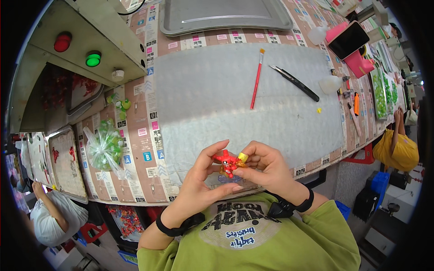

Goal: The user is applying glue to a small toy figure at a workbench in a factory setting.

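A small red toy figurine (pixel 227 163) is held in front of my chest, close to the table's near edge. My left hand (pixel 202 177) curls around its left side, fingers behind and thumb below. From the other side, my right hand (pixel 267 166) grips the figurine with thumb and bent fingers. A little yellow piece (pixel 242 157) sits at the right fingertips, against the figurine; whether it is attached I cannot tell. Under the figure a translucent purple part (pixel 229 179) shows between my hands. Fingers hide some of the figurine.
A red-handled brush (pixel 257 83) and a black craft knife (pixel 296 83) lie on the grey mat (pixel 203 99). A bag of green pieces (pixel 105 147) sits left, beside a machine with lamps (pixel 93 58). A metal tray (pixel 226 16) is at the back; a phone (pixel 348 40) stands right. Co-workers flank the table.
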### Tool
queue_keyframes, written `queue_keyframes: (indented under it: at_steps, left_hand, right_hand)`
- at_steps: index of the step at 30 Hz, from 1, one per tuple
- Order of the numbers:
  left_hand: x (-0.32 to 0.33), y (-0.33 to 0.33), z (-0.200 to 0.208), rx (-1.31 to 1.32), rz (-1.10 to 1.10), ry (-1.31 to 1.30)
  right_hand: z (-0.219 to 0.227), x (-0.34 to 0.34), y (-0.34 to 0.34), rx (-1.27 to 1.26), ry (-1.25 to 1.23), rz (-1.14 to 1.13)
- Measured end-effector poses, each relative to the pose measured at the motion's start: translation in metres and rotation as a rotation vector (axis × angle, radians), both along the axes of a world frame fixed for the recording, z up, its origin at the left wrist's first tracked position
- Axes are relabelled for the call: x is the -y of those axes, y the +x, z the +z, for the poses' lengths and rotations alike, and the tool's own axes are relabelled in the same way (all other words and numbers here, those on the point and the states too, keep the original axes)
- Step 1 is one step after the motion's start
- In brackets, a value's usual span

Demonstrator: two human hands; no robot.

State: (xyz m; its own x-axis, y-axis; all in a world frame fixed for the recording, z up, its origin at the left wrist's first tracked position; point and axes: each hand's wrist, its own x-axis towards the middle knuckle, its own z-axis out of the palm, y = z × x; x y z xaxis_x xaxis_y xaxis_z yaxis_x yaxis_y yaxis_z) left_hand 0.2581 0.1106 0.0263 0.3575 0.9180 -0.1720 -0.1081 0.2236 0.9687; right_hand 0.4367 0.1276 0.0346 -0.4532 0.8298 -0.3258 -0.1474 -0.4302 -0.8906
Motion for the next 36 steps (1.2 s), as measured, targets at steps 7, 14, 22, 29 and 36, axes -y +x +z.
queue_keyframes:
  at_steps: [7, 14, 22, 29, 36]
  left_hand:
    - [0.0, -0.005, -0.002, 0.027, 0.019, 0.003]
    - [-0.001, -0.006, 0.008, -0.181, 0.058, 0.138]
    - [-0.003, -0.006, 0.009, -0.395, 0.041, 0.299]
    - [0.004, -0.003, 0.006, -0.292, 0.161, 0.208]
    - [0.004, -0.006, 0.005, -0.314, 0.15, 0.243]
  right_hand:
    - [0.005, -0.001, -0.004, -0.026, 0.025, -0.043]
    - [-0.004, -0.011, 0.008, 0.056, 0.181, -0.149]
    - [0.004, -0.01, -0.001, 0.285, 0.419, -0.08]
    - [0.001, -0.008, -0.001, 0.286, 0.4, -0.107]
    - [-0.002, -0.007, -0.003, 0.08, 0.17, -0.131]
